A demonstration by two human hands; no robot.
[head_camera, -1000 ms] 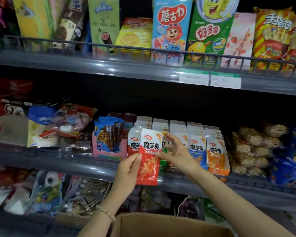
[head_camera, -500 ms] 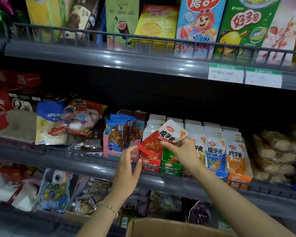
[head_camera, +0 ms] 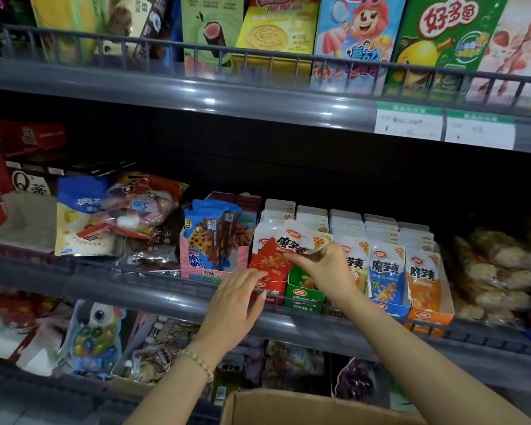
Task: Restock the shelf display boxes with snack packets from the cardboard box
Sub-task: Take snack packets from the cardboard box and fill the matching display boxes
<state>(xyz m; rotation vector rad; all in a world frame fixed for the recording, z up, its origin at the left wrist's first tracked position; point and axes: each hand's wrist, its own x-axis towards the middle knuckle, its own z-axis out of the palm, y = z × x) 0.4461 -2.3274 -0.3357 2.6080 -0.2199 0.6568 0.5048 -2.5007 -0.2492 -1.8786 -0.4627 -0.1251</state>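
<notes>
Red packet (head_camera: 275,257) in right hand (head_camera: 325,271)

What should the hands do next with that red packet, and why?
Probably tip the red packet upright and slide it down into the red display box. The right hand pinches it tilted just above that box, the left hand touches its lower edge with straight fingers, and it isn't seated yet.

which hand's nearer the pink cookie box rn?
Left. The left hand sits just below-right of the pink cookie box; the right hand is farther right, pinching the red packet over the green box.
</notes>
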